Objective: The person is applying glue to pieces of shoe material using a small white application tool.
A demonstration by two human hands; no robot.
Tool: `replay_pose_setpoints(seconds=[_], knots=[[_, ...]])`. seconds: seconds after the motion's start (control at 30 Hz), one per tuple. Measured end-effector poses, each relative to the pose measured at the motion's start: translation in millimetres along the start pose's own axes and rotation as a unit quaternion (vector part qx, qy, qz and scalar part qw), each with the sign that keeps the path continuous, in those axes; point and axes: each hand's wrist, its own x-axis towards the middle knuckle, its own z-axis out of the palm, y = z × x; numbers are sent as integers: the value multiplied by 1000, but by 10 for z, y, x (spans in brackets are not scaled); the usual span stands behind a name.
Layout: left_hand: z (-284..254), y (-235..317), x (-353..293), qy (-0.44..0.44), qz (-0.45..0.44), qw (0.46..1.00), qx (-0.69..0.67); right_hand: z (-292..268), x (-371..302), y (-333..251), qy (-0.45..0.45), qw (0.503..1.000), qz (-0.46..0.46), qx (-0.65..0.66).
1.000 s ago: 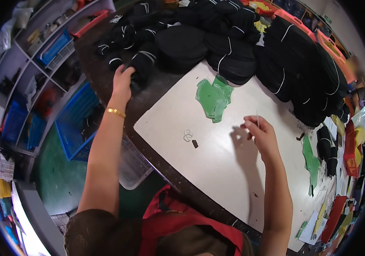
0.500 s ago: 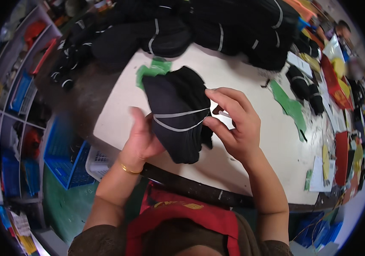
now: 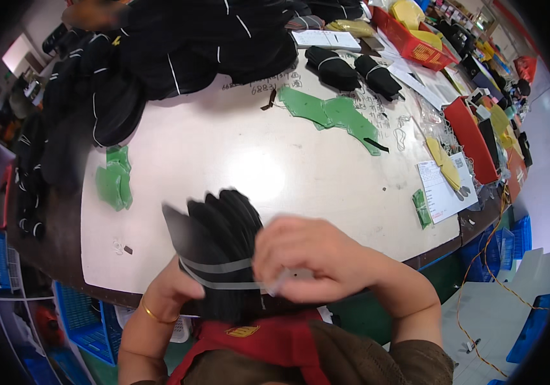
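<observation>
Over the table's (image 3: 236,160) near edge, the left hand (image 3: 175,292) grips the black stack (image 3: 220,247) from below while the right hand (image 3: 313,260) pinches the clear band (image 3: 223,274); keep the stack squeezed even and the band flat around its middle.

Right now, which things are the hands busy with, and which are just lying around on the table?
In use:
- bundle of black pieces, in the grip of the left hand and right hand
- pale band round the bundle

Lying about:
- green cut shapes
- small green stack
- black piles
- red trays
</observation>
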Motion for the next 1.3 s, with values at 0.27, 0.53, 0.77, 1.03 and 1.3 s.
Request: replay_pose_setpoints(seconds=[0.27,0.53,0.77,1.03,1.3], knots=[[321,89,-54,-150,-190,968,70,-292,-118,-208,-17,987,127,93],[473,365,161,-130,-117,896,408,-1011,210,334,401,888,168,150],[255,723,447,118,118,572,803,-1098,-183,646,102,704,373,-595],[-163,711,597,71,118,689,711,-254,15,651,53,935,204,-286],[-555,806,574,92,17,894,438,-159,143,711,17,918,196,-345]])
